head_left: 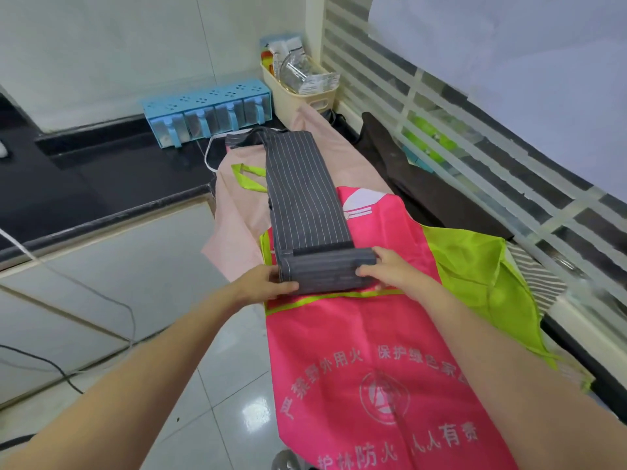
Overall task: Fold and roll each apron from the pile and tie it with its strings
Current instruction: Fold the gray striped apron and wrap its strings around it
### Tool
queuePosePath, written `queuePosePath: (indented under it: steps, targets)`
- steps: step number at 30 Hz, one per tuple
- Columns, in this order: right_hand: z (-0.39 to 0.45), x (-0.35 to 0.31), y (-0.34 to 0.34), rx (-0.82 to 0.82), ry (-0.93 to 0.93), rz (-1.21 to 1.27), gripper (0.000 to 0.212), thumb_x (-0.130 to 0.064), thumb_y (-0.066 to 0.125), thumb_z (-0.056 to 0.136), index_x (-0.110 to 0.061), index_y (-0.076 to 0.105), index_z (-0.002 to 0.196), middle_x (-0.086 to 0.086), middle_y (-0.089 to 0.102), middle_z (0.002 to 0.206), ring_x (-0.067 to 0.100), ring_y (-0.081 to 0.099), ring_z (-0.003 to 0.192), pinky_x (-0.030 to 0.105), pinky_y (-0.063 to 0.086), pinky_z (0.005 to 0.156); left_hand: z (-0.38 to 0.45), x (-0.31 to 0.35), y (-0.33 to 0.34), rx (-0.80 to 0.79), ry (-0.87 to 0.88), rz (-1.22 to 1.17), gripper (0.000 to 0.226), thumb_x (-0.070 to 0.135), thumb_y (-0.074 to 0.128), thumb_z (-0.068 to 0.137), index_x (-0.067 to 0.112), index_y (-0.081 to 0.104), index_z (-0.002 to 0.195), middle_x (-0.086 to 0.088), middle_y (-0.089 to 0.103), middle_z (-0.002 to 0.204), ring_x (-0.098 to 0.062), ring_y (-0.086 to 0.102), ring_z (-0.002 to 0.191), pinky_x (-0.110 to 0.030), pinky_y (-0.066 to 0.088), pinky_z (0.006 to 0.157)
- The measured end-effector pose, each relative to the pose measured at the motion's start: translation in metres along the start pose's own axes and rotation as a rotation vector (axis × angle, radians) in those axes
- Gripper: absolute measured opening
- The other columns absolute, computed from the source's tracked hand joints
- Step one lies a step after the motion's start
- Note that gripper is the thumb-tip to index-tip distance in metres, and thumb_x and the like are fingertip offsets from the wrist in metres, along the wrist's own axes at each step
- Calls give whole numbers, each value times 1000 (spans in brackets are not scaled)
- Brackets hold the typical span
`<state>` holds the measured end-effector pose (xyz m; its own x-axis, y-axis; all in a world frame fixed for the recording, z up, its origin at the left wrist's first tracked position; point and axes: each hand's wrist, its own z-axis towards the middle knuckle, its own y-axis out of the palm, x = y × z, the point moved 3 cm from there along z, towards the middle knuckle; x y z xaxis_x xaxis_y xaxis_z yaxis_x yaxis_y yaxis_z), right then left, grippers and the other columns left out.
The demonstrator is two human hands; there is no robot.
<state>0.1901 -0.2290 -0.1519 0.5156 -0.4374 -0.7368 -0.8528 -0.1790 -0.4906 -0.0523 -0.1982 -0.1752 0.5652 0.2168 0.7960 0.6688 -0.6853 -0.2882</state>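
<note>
Where the two bare forearms reach in from the near edge, they pass over a bright pink apron [356,351] printed with white characters and a round emblem, spread flat and hanging toward the tiled floor [210,385]. On top of it lies the grey pinstriped apron [305,191], folded into a long narrow band that runs away from the person, its near end wound into a flattish roll [325,271]. The left hand [268,283] has its grip on the left end of that roll, thumb curled over the top. The right hand [390,266] takes the right end, fingers curled around it and thumb pressed on the front face. Both grips are closed tight on the cloth.

Just right of the hands, a lime green cloth [475,266] spreads out from under the pink one, and a striped grey-and-white fabric [532,276] peeks out beyond it. Under the band, farther on, a pale pink apron [237,212] with a lime green loop [247,176] covers the dark surface [101,184]. The band's far end sits bunched near a white string [208,157]. Against the wall stand a blue spice rack [207,110] and a cream basket [302,93] stuffed with packets and a clear jug.
</note>
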Motion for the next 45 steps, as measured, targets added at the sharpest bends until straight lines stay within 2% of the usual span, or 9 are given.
queuePosePath:
  steps: [5, 9, 15, 23, 26, 30, 35, 39, 45]
  targets:
    - [15, -14, 2, 116, -76, -272, 22, -31, 53, 94, -15, 54, 79, -8, 48, 64, 6, 49, 52, 16, 33, 45, 9, -2, -6, 136, -186, -133, 31, 38, 56, 92, 8, 57, 82, -12, 65, 91, -14, 63, 73, -18, 55, 66]
    - [22, -25, 9, 177, -116, -426, 35, -40, 44, 98, -15, 46, 73, 3, 57, 75, 29, 57, 79, 34, 39, 64, 4, 4, -22, 83, -303, -77, 44, 47, 47, 94, 6, 62, 84, -10, 70, 83, -17, 65, 72, -26, 55, 69]
    - [27, -37, 24, 306, -52, -650, 48, -40, 28, 102, -3, 56, 114, 16, 64, 110, 35, 59, 103, 35, 40, 73, 13, 58, -52, 549, 35, 820, 38, 44, 52, 92, 16, 43, 67, -4, 53, 77, -24, 53, 78, -30, 36, 64]
    - [24, -43, 25, 381, -262, -785, 33, -23, 49, 97, -6, 41, 124, 14, 53, 118, 31, 57, 102, 33, 43, 67, 37, 41, -15, 122, 445, 1109, 32, 37, 49, 94, 18, 49, 120, -6, 42, 120, -23, 41, 108, -31, 34, 95]
    - [15, -39, 38, 369, -694, -896, 36, -27, 58, 85, -7, 57, 115, 12, 54, 116, 28, 56, 103, 41, 52, 79, 38, 37, -23, 130, 557, 1129, 34, 40, 53, 90, 16, 56, 114, -11, 47, 117, -29, 44, 102, -42, 41, 92]
    - [10, -13, 52, 114, -564, -968, 70, -48, 57, 82, -5, 44, 136, 13, 37, 146, 27, 34, 136, 42, 34, 110, 41, 36, -28, 21, 492, 1160, 37, 42, 47, 93, 20, 49, 122, -7, 39, 125, -27, 39, 111, -33, 32, 101]
    - [27, -29, 55, 89, -328, -735, 64, 0, 62, 78, -13, 42, 137, 6, 40, 143, 20, 41, 129, 29, 38, 102, 48, 32, -47, -170, 298, 796, 34, 36, 53, 93, 15, 54, 119, -7, 45, 124, -22, 47, 113, -28, 34, 99]
    - [43, -47, 32, 65, -126, -435, 37, -7, 68, 72, -16, 63, 107, 2, 65, 100, 16, 57, 87, 24, 43, 72, 53, 33, -62, -119, 62, 203, 42, 49, 39, 96, 13, 59, 102, -5, 60, 104, -17, 56, 92, -27, 45, 84]
    - [61, -43, 12, 203, 77, -7, 34, -21, 79, 72, -14, 62, 101, -3, 63, 96, 16, 60, 93, 29, 48, 84, 57, 24, -76, -137, -19, -392, 38, 55, 37, 93, 26, 56, 107, 2, 64, 110, -12, 59, 99, -22, 45, 82]
